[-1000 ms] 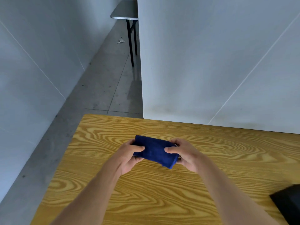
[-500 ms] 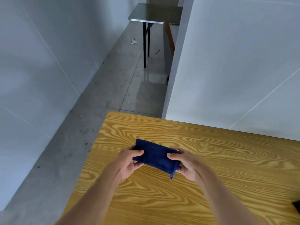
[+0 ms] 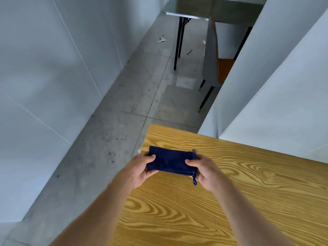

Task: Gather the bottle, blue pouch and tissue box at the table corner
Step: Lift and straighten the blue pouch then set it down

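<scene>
Both hands, left (image 3: 142,168) and right (image 3: 204,170), pinch the pouch (image 3: 171,162) by its ends; best lowered flat, inside the table (image 3: 248,192) corner, before either grip lets go.

Wooden table (image 3: 239,201): yellow-tan top, bold wavy grain, far-left corner in view over grey tiled floor (image 3: 110,139). Can't tell if the blue pouch (image 3: 171,163) near that corner touches the top. Rest of visible surface bare.
</scene>
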